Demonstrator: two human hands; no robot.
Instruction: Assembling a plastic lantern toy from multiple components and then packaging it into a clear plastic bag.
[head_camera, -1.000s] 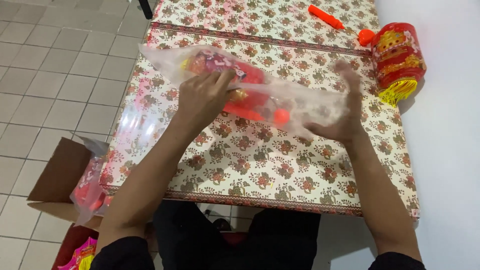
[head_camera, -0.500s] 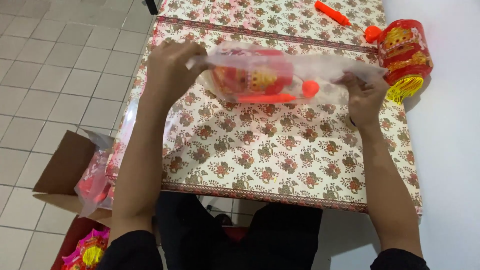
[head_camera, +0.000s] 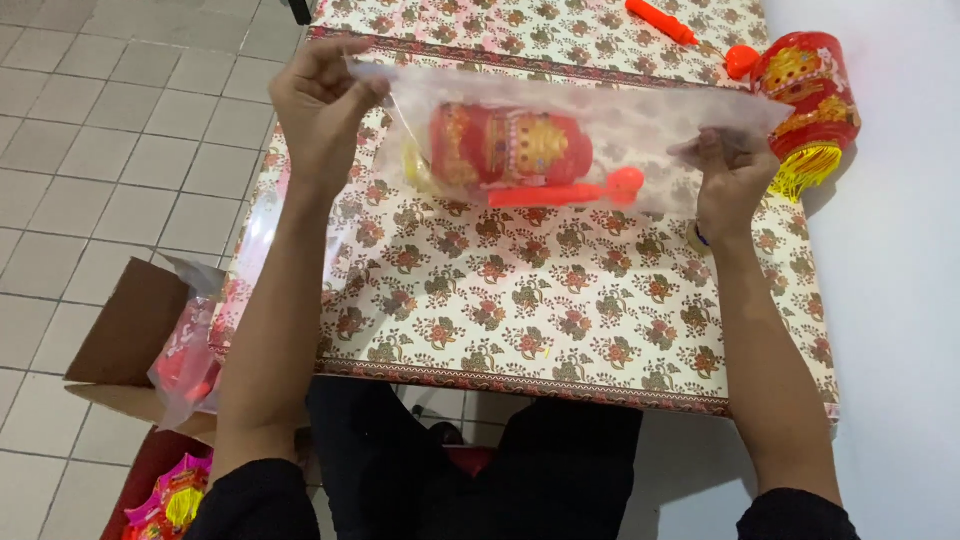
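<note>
Table (head_camera: 560, 330): rectangular, covered with a cloth of cream ground, red-and-green flower repeats and a dark red patterned border along the near edge and across the far part. Right edge sits close to a plain white wall (head_camera: 900, 300). Floor (head_camera: 110, 160): pale square tiles with grey joints, running along the table's left side.

Bag (head_camera: 620, 130): clear plastic, held stretched sideways above the far half of the table, not resting on it. Inside: a red lantern (head_camera: 510, 145) with gold ornament, lying on its side, and an orange stick (head_camera: 565, 192) with a round end, just below the lantern.

Left hand (head_camera: 320, 110): closed, pinching the bag's left end above the table's left edge.
Right hand (head_camera: 735, 180): closed, gripping the bag's right end toward the right edge.

Second lantern (head_camera: 805, 90): red and gold, yellow tassel fringe, lying at the far right corner, just beside the wall.
Loose stick (head_camera: 662, 20): orange, on the far part of the table; a round orange piece (head_camera: 742, 60) close by, touching or almost touching the second lantern.

Box (head_camera: 130, 340): brown cardboard, open, on the floor by the near left corner, holding clear bags of red goods (head_camera: 185, 355). Below it, bright pink and yellow goods (head_camera: 165, 500), partly cut off.
</note>
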